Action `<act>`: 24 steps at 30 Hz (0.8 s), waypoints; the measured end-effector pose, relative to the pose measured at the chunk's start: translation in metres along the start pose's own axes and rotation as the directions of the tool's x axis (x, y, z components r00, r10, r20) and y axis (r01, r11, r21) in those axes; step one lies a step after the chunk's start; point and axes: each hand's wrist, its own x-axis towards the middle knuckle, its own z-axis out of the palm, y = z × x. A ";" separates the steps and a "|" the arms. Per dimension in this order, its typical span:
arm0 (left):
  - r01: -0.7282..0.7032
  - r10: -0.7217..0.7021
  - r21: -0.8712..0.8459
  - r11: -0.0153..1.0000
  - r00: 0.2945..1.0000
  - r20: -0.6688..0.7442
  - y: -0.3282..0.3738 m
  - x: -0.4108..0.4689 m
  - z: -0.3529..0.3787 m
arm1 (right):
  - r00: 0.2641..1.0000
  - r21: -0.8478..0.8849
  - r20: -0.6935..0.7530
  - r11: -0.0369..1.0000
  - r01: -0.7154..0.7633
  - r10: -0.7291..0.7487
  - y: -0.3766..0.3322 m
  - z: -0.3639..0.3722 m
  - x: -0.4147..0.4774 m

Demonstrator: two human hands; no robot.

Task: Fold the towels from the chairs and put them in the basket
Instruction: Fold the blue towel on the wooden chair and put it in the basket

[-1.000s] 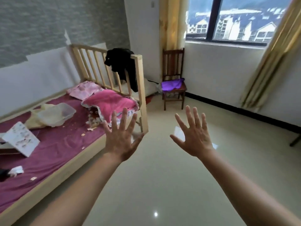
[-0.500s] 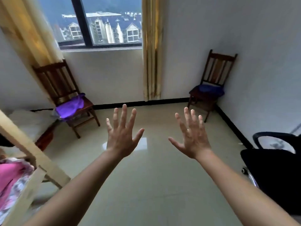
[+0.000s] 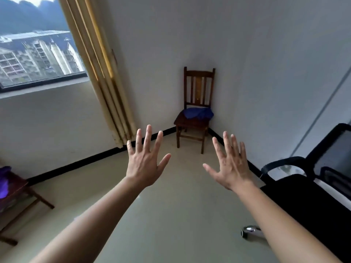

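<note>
While the left hand (image 3: 145, 164) and the right hand (image 3: 230, 168) hang in the air with fingers spread wide, holding nothing, no towel is picked up yet. A blue towel (image 3: 198, 112) lies crumpled on the seat of the wooden chair (image 3: 199, 86) in the far corner, well apart from both hands. A purple towel (image 3: 3, 180) sits on a second chair (image 3: 20, 188) at the left edge. No basket shows. The step in hand looks like the approach to the corner chair. The next move probably calls for walking close, gripping the blue towel by two corners and lifting it clear to fold.
</note>
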 end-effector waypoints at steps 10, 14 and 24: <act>0.022 -0.025 -0.064 0.998 0.999 -0.047 -0.052 0.213 0.054 | 0.998 0.021 0.025 0.998 0.051 -0.052 0.009 0.058 0.232; -0.007 0.004 -0.080 0.997 0.999 -0.041 -0.082 0.304 0.104 | 0.999 -0.023 0.022 0.999 0.031 -0.030 0.012 0.106 0.321; -0.079 0.088 -0.141 0.987 0.994 0.062 -0.126 0.575 0.167 | 0.992 -0.045 0.078 0.994 -0.095 0.098 0.044 0.169 0.552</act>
